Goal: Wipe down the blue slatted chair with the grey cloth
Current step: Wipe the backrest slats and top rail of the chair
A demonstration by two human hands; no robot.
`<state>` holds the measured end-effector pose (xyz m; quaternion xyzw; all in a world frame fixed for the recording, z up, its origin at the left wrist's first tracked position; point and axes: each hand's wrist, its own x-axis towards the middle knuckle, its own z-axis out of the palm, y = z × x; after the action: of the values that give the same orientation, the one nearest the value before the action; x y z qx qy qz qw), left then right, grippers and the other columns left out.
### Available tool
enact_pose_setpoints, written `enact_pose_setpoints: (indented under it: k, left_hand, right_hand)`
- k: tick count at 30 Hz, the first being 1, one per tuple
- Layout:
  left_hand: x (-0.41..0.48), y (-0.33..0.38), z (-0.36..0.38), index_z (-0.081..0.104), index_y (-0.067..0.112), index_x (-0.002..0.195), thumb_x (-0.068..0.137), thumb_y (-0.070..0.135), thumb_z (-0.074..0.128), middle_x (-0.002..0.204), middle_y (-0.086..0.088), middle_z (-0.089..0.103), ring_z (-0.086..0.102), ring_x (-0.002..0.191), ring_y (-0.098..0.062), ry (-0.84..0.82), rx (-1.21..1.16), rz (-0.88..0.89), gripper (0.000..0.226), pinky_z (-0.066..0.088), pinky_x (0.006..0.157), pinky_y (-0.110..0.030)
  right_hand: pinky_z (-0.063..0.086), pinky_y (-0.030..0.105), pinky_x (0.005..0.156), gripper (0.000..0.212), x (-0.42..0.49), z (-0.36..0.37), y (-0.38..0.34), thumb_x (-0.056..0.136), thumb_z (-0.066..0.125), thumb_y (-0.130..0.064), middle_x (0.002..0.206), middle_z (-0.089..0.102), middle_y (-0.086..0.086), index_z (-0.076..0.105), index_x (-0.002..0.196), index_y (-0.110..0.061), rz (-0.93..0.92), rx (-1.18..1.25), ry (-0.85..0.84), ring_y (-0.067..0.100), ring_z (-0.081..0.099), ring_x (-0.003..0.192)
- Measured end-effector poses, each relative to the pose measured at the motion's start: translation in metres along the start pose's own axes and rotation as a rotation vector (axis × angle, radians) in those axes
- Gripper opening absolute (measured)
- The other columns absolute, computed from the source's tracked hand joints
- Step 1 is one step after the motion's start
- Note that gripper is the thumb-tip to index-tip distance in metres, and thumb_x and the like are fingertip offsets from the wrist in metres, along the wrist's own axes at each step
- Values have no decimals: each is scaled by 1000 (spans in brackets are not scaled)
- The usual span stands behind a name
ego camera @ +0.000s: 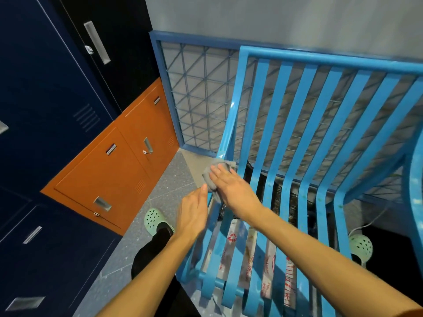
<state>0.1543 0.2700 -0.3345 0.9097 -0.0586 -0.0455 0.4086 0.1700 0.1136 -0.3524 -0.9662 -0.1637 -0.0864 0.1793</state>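
At the chair's left edge, head view: the grey cloth (210,177) lay bunched on the outer rail of the blue slatted chair (297,133), where seat met backrest.
Right hand (233,188): fingers fairly straight and close together, laid flat over the cloth and pressing it to the rail; thumb hidden.
Left hand (192,213): fingers straight and held together, slightly blurred, their tips touching the cloth's lower edge; nothing was gripped.
Chair surface: glossy blue slats, the seat flecked with pale and greenish specks; printed packaging (233,243) showed through the gaps beneath the seat.
Behind the chair: a blue-framed mesh panel (196,92) stood against a grey wall (274,19).
Left of the chair: navy lockers (45,88) and orange lockers (119,170), each with metal handles.
Floor (160,193): grey and speckled.
Feet: a pale green clog (155,220) stood left of the chair, and a second clog (360,247) showed at its right side.
Cable (366,225): white, lying near the second clog.
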Motion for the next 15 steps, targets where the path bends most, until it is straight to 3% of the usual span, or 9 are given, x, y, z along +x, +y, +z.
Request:
enact_pose_setpoints:
  k: [3,6,9,11,15]
  left_hand:
    - [3,-3,1,70,18,93,105,44,26,85,2,66,59,73,-7,-26,-37,-5,52,41,62,-20]
    - [6,-2,2,70,17,103,105,45,26,92,-1,68,61,81,-13,-24,-68,-6,53,42,71,-27]
    - [3,1,1,64,18,86,106,42,26,79,4,61,56,70,-8,-33,-44,-7,49,36,59,-19]
    - [1,3,0,47,23,68,106,41,25,66,6,50,46,58,-9,-23,-24,-7,47,28,51,-19]
    - [0,4,-1,32,22,62,106,39,26,60,3,40,34,53,-11,-15,-33,4,48,30,48,-18]
  right_hand:
    - [6,37,120,56,-23,8,-12,95,51,-12,158,28,4,35,149,-13,-91,19,3,21,17,148]
    - [13,41,121,56,-21,9,-2,94,53,-12,157,31,2,39,147,-15,-122,-6,-27,20,21,147]
    - [9,40,121,58,-1,1,13,93,52,-8,157,32,3,37,148,-15,-103,-52,-34,20,22,147]
    - [8,40,122,63,16,-8,28,92,53,-5,158,28,3,33,150,-16,-51,-111,-32,20,19,148]
    - [14,45,121,57,40,-19,51,97,49,-9,159,26,1,33,151,-17,153,-41,18,19,18,148]
